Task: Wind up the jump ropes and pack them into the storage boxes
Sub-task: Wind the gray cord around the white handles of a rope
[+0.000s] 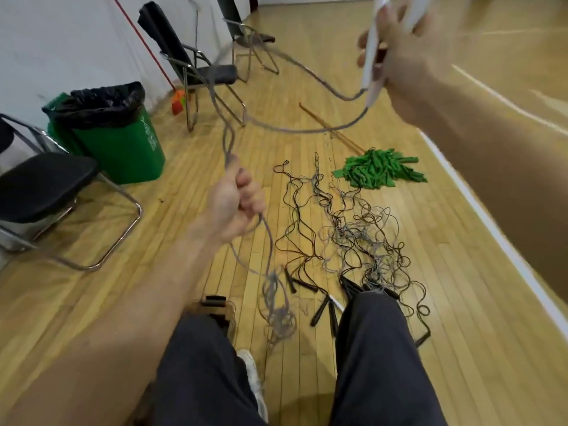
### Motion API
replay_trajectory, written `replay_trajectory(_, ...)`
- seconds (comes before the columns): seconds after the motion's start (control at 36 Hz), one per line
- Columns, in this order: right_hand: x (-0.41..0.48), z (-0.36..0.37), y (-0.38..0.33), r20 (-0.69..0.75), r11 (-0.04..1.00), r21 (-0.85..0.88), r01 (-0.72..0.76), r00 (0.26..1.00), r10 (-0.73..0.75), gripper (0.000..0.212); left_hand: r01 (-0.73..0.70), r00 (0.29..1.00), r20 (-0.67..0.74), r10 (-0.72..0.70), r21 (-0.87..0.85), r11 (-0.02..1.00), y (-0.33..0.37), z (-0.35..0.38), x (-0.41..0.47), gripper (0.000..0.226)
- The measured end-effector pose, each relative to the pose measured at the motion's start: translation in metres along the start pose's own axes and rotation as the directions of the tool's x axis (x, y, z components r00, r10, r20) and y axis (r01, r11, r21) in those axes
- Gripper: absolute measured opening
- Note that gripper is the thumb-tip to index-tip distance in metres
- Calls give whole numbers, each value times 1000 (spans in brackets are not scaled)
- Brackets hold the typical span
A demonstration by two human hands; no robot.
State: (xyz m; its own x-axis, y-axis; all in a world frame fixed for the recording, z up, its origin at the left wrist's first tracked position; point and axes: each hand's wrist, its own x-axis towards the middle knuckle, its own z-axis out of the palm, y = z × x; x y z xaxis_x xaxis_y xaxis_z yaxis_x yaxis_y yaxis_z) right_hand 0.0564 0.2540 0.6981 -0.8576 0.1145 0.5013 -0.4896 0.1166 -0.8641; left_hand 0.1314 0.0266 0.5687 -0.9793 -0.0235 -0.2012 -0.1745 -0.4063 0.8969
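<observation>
My right hand (399, 53), raised at the upper right, grips the two white handles (373, 56) of a grey jump rope (307, 129). The rope swings out from the handles in blurred arcs toward the left. My left hand (236, 199), lower and in the middle, grips the doubled strands of that rope, whose tail hangs down into a loose bundle (276, 312) by my knees. On the floor ahead lies a tangle of black and grey jump ropes (353, 238) with black handles (322, 309). A clear storage box (229, 309) peeks out beside my left knee.
A green bin (123, 142) with a black liner stands at the left by the wall. Black folding chairs (46, 192) are at the left and behind (199, 72). A heap of green strips (381, 169) lies on the wood floor. My two legs fill the bottom.
</observation>
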Motion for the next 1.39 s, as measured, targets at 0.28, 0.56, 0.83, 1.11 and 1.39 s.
replay_trajectory(0.28, -80, 37, 85, 351, 874, -89, -478, 806, 476, 23, -6, 978, 206, -25, 148, 989, 81, 36, -4, 35)
replay_trajectory(0.56, -148, 49, 151, 455, 550, 52, -833, 511, 730, 28, -14, 995, 95, -5, 196, 980, 78, 39, -6, 26)
replay_trajectory(0.83, -206, 47, 186, 588, 588, -94, -803, 432, 684, 42, 62, 994, 78, -76, 175, 983, 73, 44, -7, 25)
replay_trajectory(1.11, -219, 83, 193, 592, 659, -111, -744, 483, 645, 50, 26, 994, 95, -52, 257, 966, 89, 29, -5, 31)
replay_trajectory(1.39, -168, 38, 191, 441, 772, -284, -569, 637, 632, 51, 206, 955, -292, 46, 770, 604, 56, -56, 20, 50)
